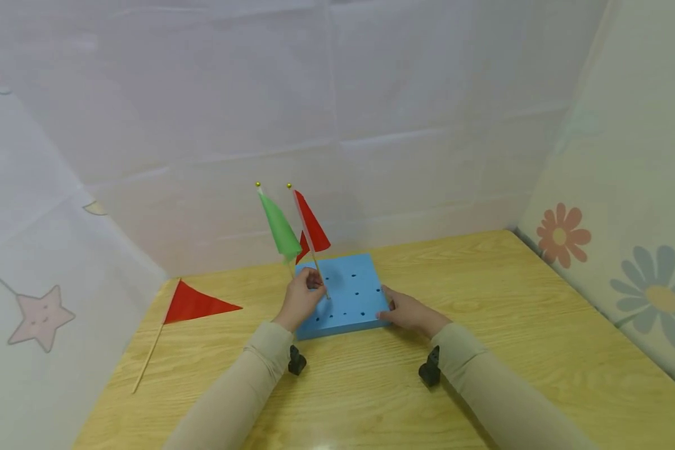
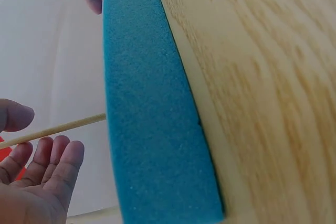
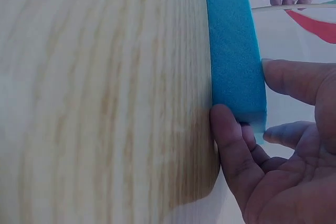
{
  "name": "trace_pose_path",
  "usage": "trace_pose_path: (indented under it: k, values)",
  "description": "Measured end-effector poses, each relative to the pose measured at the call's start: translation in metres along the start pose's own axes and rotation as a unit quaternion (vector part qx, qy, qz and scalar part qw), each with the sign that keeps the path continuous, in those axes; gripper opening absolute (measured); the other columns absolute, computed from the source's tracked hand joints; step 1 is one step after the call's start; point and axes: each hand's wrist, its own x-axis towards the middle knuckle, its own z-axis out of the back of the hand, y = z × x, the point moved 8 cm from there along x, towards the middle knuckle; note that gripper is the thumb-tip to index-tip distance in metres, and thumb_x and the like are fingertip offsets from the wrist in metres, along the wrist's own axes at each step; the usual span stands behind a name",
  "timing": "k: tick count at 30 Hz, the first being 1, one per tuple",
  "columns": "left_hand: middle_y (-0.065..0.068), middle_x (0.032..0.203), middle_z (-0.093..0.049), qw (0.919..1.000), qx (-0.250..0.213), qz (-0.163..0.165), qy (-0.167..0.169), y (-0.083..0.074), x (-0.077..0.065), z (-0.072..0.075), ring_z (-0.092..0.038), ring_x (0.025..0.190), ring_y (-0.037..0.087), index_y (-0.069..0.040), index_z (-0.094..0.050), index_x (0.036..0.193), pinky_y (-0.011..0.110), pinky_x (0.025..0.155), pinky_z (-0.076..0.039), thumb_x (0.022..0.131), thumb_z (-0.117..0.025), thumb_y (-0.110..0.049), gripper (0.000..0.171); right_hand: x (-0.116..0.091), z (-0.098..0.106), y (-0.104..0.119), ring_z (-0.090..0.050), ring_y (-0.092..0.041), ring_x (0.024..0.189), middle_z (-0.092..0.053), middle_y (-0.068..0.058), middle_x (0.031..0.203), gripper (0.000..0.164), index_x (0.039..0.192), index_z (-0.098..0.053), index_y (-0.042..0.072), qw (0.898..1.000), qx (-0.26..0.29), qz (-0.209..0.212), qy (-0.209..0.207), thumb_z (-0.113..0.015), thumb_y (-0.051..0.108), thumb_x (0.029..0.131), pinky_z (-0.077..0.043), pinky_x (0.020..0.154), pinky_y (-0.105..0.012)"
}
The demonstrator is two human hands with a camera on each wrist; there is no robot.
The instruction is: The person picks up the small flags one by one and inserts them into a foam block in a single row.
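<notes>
A blue foam block with several holes in its top lies on the table. My left hand is over its left part, thumb and fingers loosely around the thin stick of a red flag. That stick's foot meets the block's top. In the left wrist view, the stick runs between thumb and fingertips. My right hand grips the block's right edge, the thumb against its top and a finger on its side. A green flag stands behind my left hand, partly hiding another red flag.
A loose red flag lies on its stick at the left of the wooden table. Pale cloth walls close off the back and both sides. A small black device is worn at each wrist.
</notes>
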Motion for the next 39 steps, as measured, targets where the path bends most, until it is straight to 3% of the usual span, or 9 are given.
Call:
trace_pose_path:
  k: [16,25,33,39]
  values:
    - [0.014,0.114,-0.063,0.9995,-0.012,0.024,0.016,0.003,-0.007,0.000,-0.062,0.108,0.031,0.004,-0.058,0.122,0.043,0.090,-0.055,0.098,-0.064,-0.003,0.026,0.004,0.000,-0.004,-0.048,-0.020,0.065,-0.046,-0.009,0.080,0.080,0.161,-0.016,-0.006,1.000,-0.022,0.004,0.004,-0.066,0.016,0.102,-0.041,0.067,-0.033]
    - [0.019,0.118,-0.064,0.9994,-0.019,0.020,0.018,0.006,-0.018,0.008,-0.061,0.113,0.035,0.008,-0.056,0.128,0.047,0.094,-0.053,0.099,-0.064,-0.003,0.033,0.006,0.002,-0.006,-0.051,-0.021,0.069,-0.047,-0.010,0.086,0.080,0.162,-0.016,-0.004,1.000,-0.029,-0.007,0.006,-0.065,0.018,0.103,-0.041,0.071,-0.033]
    - [0.024,0.122,-0.063,0.9987,-0.043,0.024,0.013,0.015,-0.033,0.025,-0.060,0.114,0.037,0.009,-0.055,0.129,0.045,0.091,-0.054,0.100,-0.064,-0.004,0.033,0.006,0.002,-0.007,-0.051,-0.020,0.068,-0.046,-0.010,0.086,0.079,0.162,-0.016,-0.004,1.000,-0.029,-0.008,0.005,-0.065,0.017,0.103,-0.042,0.070,-0.034]
    - [0.018,0.118,-0.065,0.9980,-0.036,0.049,-0.014,0.027,-0.041,0.046,-0.062,0.112,0.033,0.006,-0.057,0.128,0.043,0.093,-0.054,0.100,-0.066,-0.005,0.032,0.005,0.002,-0.004,-0.051,-0.020,0.067,-0.044,-0.009,0.084,0.080,0.161,-0.015,-0.007,0.999,-0.032,0.002,0.009,-0.064,0.016,0.103,-0.043,0.070,-0.033]
